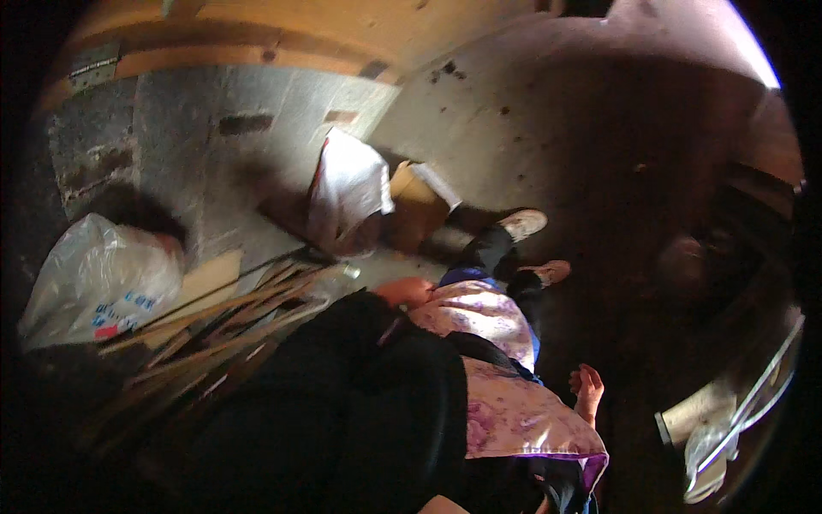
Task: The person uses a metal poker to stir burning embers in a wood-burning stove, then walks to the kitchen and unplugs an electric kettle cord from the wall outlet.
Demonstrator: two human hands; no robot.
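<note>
My left hand (406,292) is beside the upper edge of a floral apron (488,308), close to a bundle of thin wooden sticks (257,289); its fingers are blurred, and whether it holds anything cannot be told. Past the lower part of the apron, my right hand (587,382) hangs over the dark floor, its fingers loosely bent and apart, with nothing seen in it. Dark trouser legs end in two light shoes, one (524,225) above the other (551,272). A dark garment fills much of the lower middle.
A white plastic bag (350,180) stands by an open cardboard box (417,189) near the grey wall (257,96). A clear plastic bag with printing (109,276) lies at the left. At the lower right, a pale object (700,411) and a plastic bag (709,450) lie by thin white rods (748,405).
</note>
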